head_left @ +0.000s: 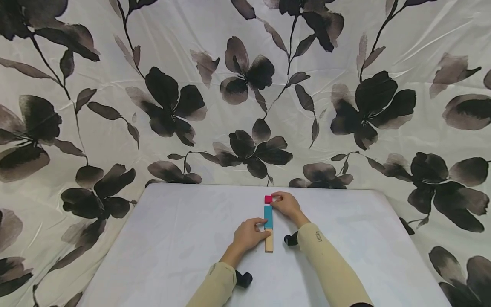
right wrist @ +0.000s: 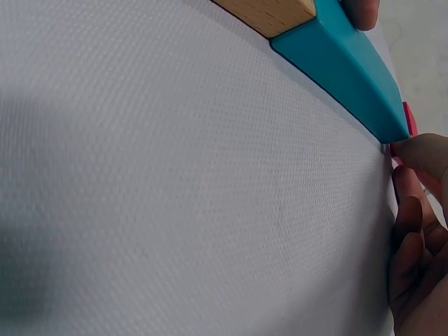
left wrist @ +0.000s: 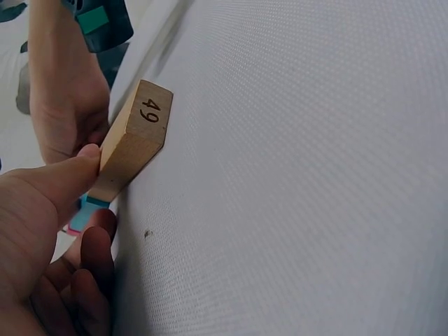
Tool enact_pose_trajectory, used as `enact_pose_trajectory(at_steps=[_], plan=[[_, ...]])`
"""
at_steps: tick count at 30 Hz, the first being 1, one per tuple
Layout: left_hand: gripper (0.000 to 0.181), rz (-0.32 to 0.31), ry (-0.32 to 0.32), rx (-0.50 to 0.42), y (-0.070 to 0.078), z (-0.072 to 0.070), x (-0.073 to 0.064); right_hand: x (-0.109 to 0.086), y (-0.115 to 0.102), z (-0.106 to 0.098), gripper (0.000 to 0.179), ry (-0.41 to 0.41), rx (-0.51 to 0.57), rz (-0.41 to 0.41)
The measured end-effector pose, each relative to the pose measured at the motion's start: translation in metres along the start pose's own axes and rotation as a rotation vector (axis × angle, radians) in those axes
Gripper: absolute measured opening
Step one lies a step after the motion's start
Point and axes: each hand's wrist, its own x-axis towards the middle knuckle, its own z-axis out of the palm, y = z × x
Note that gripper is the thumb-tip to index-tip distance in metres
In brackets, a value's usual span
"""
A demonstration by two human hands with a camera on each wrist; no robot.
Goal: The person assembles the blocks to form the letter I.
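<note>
Three blocks lie end to end in a row: a plain wooden block [head_left: 269, 245] nearest, marked 49 on its end, a blue block [head_left: 268, 216] in the middle, and a small red block [head_left: 268, 199] farthest. My left hand [head_left: 247, 235] comes from the left, its thumb [left wrist: 73, 171] resting on the wooden block and its index finger touching the blue one; the other fingers are loosely bent near the table. My right hand [head_left: 287, 204] pinches the red block from the right, thumb [right wrist: 423, 150] at the joint with the blue block.
The row of blocks lies on a white-covered table [head_left: 184, 221]. Its far edge meets a floral curtain [head_left: 245, 106]. A black wrist device [head_left: 244, 279] sits by the left sleeve and another black device [head_left: 291, 238] by the right.
</note>
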Motion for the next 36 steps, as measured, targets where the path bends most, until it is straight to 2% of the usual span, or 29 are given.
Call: enact_pose_trajectory(at_steps=[23,36], plan=[[0.044,-0.002,0.013,0.002,0.0027,-0.0025,-0.0013,0.0017,0.0006,-0.0004,0.04,0.022,-0.023,-0.021],[0.044,-0.015,0.009,-0.003,0.0025,-0.001,-0.0023,-0.0002,0.0047,-0.0005,0.038,0.015,0.026,-0.004]])
